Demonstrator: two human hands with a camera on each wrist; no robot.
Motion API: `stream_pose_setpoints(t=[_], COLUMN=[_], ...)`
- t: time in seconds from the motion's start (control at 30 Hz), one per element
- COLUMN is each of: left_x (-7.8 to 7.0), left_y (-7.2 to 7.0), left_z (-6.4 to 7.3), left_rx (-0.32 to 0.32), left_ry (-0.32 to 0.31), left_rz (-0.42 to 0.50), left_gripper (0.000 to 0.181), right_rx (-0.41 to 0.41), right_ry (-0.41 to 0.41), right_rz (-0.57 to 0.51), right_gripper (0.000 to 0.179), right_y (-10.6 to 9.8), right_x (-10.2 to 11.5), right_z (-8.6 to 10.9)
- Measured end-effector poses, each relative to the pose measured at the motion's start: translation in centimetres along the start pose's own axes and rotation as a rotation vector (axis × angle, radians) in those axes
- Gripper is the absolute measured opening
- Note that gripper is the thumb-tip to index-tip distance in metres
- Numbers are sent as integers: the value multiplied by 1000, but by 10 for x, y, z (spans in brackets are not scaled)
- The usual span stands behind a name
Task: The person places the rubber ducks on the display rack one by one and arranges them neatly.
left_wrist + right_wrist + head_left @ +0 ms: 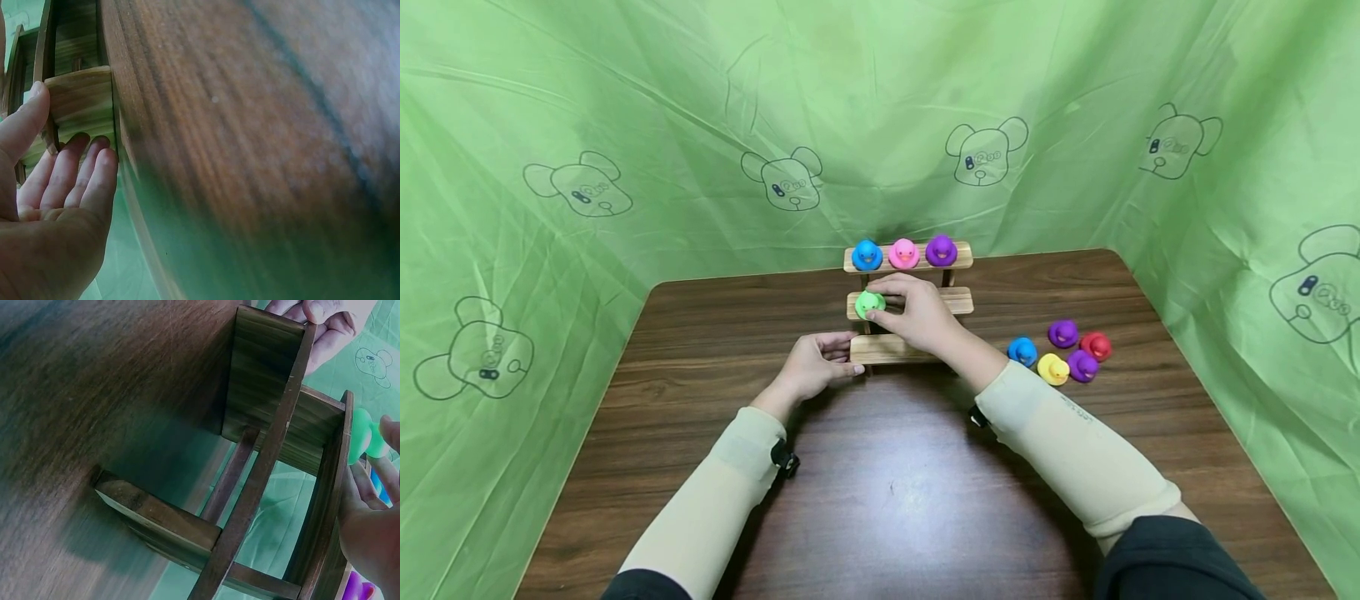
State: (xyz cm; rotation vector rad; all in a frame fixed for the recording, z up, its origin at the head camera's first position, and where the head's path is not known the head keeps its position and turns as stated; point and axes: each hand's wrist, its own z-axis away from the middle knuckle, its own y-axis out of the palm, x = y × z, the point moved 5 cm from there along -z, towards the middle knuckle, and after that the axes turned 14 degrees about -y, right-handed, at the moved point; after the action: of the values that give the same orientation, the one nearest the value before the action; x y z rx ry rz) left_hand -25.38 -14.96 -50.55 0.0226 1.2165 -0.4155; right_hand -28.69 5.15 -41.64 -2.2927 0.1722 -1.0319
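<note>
A three-tier wooden stand (891, 350) is set toward the back of the table. At its lowest step, my left hand (808, 367) grips the left end, thumb in front and fingers behind; the left wrist view shows the thumb (31, 119) at the board's edge. My right hand (917, 312) pinches a green rubber duck (869, 304) at the left end of the middle step. In the right wrist view the green duck (360, 437) sits right at that board. Along the top step are a blue duck (867, 256), a pink duck (903, 254) and a purple duck (941, 251).
Right of the stand, several ducks cluster on the dark wood table (715, 317): blue (1022, 351), yellow (1053, 369), red (1096, 346) and two purple ones, one behind (1063, 333). Green cloth (880, 100) with drawn bear heads hangs around the back and sides.
</note>
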Motion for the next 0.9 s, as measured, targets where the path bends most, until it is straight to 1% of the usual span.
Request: stream_pose_setpoints(t=[0.17,0.23,0.33,0.47,0.6,0.9], left_x=[0,-4,-14,-25,-26,-25], left_y=[0,1,3,4,3,4], left_z=[0,2,10,20,21,21], left_rx=[2,7,15,17,11,13], left_ry=[-3,-10,-18,-7,4,-11], left_rz=[3,6,8,8,4,5], left_gripper=[62,62,61,60,59,60], right_rx=[-5,-6,-7,-10,-13,-26], right_ry=[5,9,15,15,13,18], right_rz=[-17,-22,-32,-37,-44,-64], right_gripper=[42,42,42,42,42,42], right_y=[2,2,2,2,3,4], right_x=[-1,-2,-2,-3,-4,-5], right_z=[0,0,0,0,-1,1])
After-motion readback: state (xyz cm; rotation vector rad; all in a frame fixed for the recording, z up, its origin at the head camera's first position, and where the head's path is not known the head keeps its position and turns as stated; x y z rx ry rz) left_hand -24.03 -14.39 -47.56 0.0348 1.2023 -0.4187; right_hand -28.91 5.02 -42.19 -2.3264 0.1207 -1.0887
